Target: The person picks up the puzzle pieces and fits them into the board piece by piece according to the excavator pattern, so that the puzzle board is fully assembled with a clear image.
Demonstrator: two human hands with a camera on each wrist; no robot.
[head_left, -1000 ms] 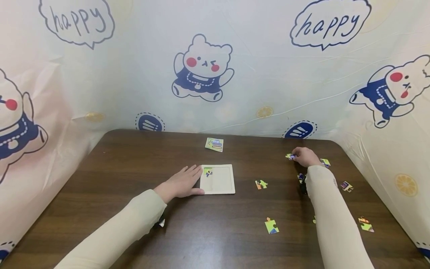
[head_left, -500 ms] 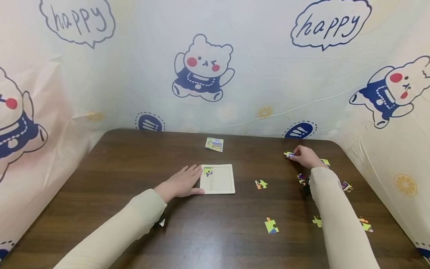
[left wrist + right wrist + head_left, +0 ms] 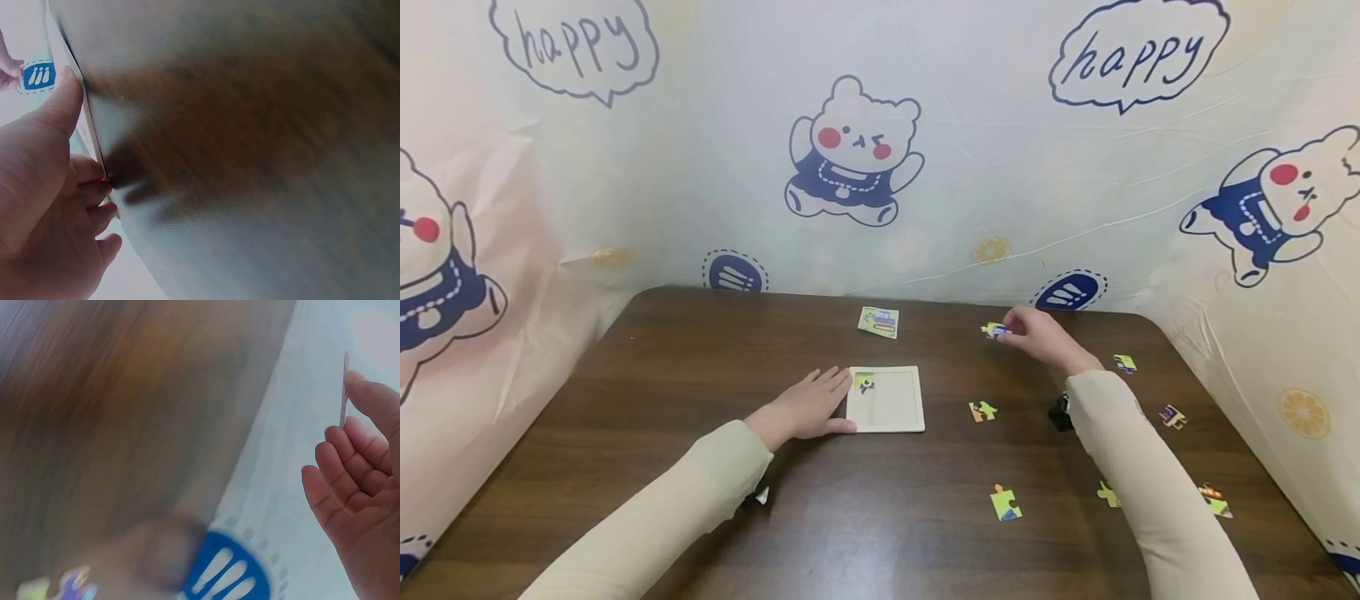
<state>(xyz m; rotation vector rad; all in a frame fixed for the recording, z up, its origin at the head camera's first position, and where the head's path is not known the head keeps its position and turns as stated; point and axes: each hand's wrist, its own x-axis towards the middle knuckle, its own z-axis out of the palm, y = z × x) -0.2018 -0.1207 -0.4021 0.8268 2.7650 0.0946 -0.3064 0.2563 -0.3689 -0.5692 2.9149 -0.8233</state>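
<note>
1. Right hand [image 3: 1041, 335]: thumb and fingers pinching a puzzle piece [image 3: 996, 331], edge-on in right wrist view; its long axis can't be told.
2. White tray [image 3: 897, 407] lies leftward of that hand and closer to the person.
3. Left hand [image 3: 805, 408], the nearer one, touches the tray's left edge, fingers extended.
4. Corner piece [image 3: 863, 382] sits far-left inside the tray.
5. Picture card [image 3: 878, 322] beyond; loose pieces [image 3: 1006, 503] rightward on the bench [image 3: 700, 350].

Dark brown, wood-grained worktop [image 3: 827, 517]: smooth, semi-gloss. White, square puzzle tray [image 3: 897, 408]: smooth, matt. Green-and-purple, interlocking jigsaw piece [image 3: 996, 331]: thin board, printed face. Pale, cartoon-printed backdrop sheet [image 3: 985, 175]: creased, faintly glossy. Cream sleeve [image 3: 685, 492]: matt cloth.
</note>
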